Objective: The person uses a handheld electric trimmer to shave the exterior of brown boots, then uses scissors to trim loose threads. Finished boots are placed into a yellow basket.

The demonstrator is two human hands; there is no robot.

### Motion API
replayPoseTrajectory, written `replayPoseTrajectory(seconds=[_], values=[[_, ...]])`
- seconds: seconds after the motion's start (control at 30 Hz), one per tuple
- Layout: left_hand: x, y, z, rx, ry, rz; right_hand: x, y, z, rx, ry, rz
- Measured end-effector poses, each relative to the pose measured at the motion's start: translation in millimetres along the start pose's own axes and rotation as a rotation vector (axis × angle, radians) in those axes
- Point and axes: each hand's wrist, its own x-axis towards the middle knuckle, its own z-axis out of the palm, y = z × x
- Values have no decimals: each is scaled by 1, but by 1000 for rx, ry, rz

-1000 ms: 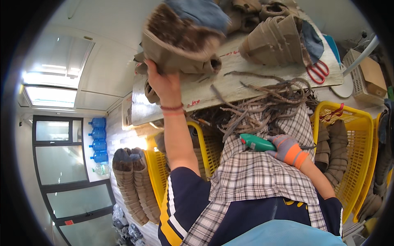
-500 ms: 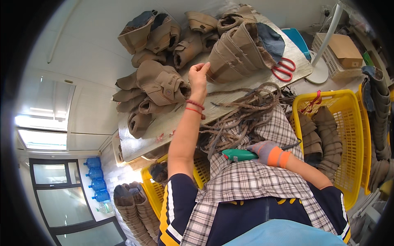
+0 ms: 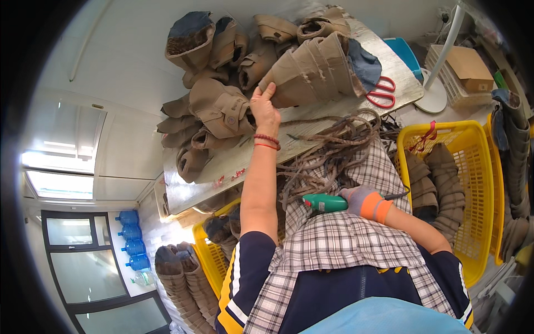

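Observation:
My bare left hand [image 3: 265, 107], with a red bead bracelet at its wrist, pinches the left end of a stack of brown fur-lined boot uppers [image 3: 311, 72] nested into each other. The thumb lies on top and the other fingers are partly hidden. Blue cloth shows at the stack's far right end. Low over my checked apron [image 3: 328, 242], my right hand [image 3: 367, 205] wears a grey and orange glove. It is wrapped round a green handheld power tool [image 3: 322, 203] with a dark cord, whose tip points left. Between the hands lies a tangle of brown furry strips [image 3: 334, 145].
More brown uppers [image 3: 219, 108] crowd the table's [image 3: 206, 192] left and back. Red-handled scissors [image 3: 382, 92] lie beside the stack. A yellow basket [image 3: 478, 195] with nested uppers stands at right, another yellow basket [image 3: 208, 261] below the table. A white lamp pole [image 3: 445, 47] rises behind.
My left hand has moved onto the stack's left end and taken hold of it. That end has shifted left. My right hand with the power tool has moved slightly right.

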Motion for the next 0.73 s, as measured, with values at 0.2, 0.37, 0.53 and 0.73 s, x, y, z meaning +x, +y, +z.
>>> replayPoseTrajectory(seconds=[0.2, 0.37, 0.53, 0.73], values=[[-13, 78, -39, 27, -97, 84, -12, 8, -22, 97, 272, 25], [-43, 144, -73, 58, 29, 148, -21, 19, -39, 446, 479, 93], [-98, 210, -91, -229, 208, 116, -26, 14, -62, 397, 751, -42], [-148, 237, -97, -224, 445, 61, -18, -3, -96, 41, 856, -365]])
